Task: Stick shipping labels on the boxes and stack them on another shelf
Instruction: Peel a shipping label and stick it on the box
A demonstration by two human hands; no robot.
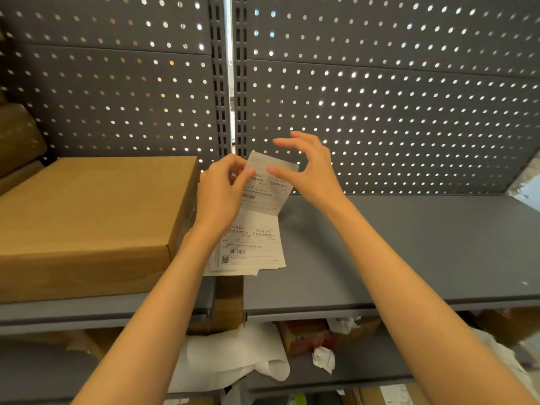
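A flat brown cardboard box [87,217] lies on the left grey shelf. Beside its right edge, a small pile of white shipping labels [254,247] rests across the gap between the two shelves. My left hand [219,194] pinches the top-left part of a raised label sheet [268,185], which stands up from the pile. My right hand [309,168] is at the sheet's upper right, thumb touching its top edge and fingers spread and curved above it. Whether the right thumb and fingers truly pinch the sheet is unclear.
The right grey shelf [409,244] stretches out beside the labels. Perforated grey back panels [380,97] stand behind. More brown boxes [17,141] sit at far left. The lower shelf holds white paper sheets [233,355], a crumpled paper [323,359] and a reddish carton [304,336].
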